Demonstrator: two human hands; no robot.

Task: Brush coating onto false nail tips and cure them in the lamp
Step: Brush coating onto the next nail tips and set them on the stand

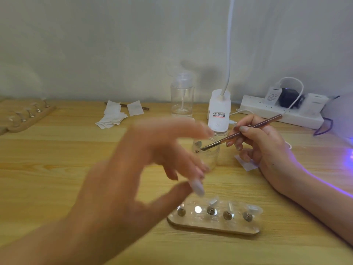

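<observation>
Blurred left hand half-hides the jar holding the brush tip.

A nail stand lies nearest on the bench — jar behind it. Farther back: pump bottle, power strip to its right.

Behind your work, a clear pump bottle stood beside a white desk lamp base, a power strip against the wall, crumpled wipes lying left.
</observation>
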